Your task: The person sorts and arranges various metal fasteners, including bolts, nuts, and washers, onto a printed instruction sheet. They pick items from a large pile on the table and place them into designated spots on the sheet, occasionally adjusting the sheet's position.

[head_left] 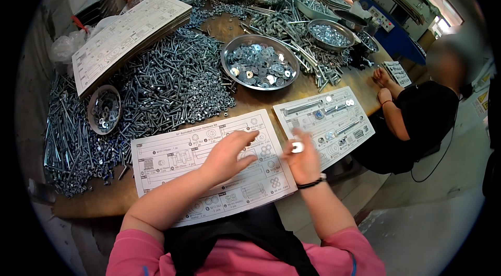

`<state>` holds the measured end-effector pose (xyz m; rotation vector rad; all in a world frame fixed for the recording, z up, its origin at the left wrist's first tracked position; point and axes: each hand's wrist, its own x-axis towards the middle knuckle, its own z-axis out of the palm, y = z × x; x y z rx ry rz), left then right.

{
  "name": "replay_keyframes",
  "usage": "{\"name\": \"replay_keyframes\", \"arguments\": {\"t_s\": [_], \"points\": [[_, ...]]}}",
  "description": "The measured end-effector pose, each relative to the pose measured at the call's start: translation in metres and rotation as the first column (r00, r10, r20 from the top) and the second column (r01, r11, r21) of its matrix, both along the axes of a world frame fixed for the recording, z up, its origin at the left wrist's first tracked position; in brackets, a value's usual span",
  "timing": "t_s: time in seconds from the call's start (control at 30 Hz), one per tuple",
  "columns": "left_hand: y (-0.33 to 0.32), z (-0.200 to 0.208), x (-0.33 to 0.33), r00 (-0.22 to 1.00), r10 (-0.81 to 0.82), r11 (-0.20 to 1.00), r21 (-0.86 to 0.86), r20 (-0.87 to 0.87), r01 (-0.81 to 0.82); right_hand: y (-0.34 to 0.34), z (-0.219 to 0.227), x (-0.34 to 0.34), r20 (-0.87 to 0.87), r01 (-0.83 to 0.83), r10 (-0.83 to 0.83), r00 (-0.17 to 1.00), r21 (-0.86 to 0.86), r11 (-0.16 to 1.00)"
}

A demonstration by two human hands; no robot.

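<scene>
My left hand (pixel 228 157) is over a printed hardware sheet (pixel 245 195), its fingers stretched out and the thumb apart, with nothing visible in it. At the sheet's right edge, my right hand (pixel 304 163) is closed on a pale round washer (pixel 297 147); its fingertips are slightly blurred. The sheet shows line drawings of bolts, nuts and washers. To the right, a second printed sheet (pixel 298 132) bears long bolts (pixel 307 107), several washers and other small metal parts. Beyond my hands, a steel bowl (pixel 227 73) holds many loose washers.
A large heap of bolts and nuts (pixel 172 75) spreads across the left of the table. A stack of printed boards (pixel 133 36) rests on it, beside a small bowl (pixel 91 114). More steel bowls (pixel 312 34) stand farther back. A co-worker (pixel 428 103) sits at the right.
</scene>
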<state>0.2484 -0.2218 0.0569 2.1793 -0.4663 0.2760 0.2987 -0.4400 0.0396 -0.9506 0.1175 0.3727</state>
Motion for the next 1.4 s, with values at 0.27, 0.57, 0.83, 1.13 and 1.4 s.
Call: {"name": "replay_keyframes", "arguments": {"t_s": [0.27, 0.57, 0.83, 1.13, 1.4], "points": [[0.021, -0.010, -0.003, 0.984, 0.013, 0.932, 0.353, 0.179, -0.077, 0.108, 0.011, -0.021, -0.227, -0.319, 0.294, 0.928, -0.084, 0.944], [0.041, -0.036, 0.007, 0.954, 0.294, 0.919, -0.260, -0.055, -0.298, 0.101, 0.007, 0.046, 0.485, 0.048, 0.660, 0.573, -0.824, 0.564], [0.045, -0.056, 0.017, 0.971, 0.209, 0.947, -0.222, -0.119, -0.231, 0.138, 0.009, 0.193, 0.350, 0.520, 0.792, 0.500, -0.853, 0.049], [0.047, -0.055, 0.017, 0.975, 0.197, 0.956, -0.198, -0.106, -0.215, 0.165, -0.006, 0.222, 0.081, 0.420, 0.807, 0.585, -0.881, -0.216], [0.044, -0.053, 0.016, 0.945, 0.228, 0.907, -0.300, -0.236, -0.294, 0.137, 0.009, 0.196, 0.434, 0.044, 0.328, 0.839, -0.655, 0.754]]}}
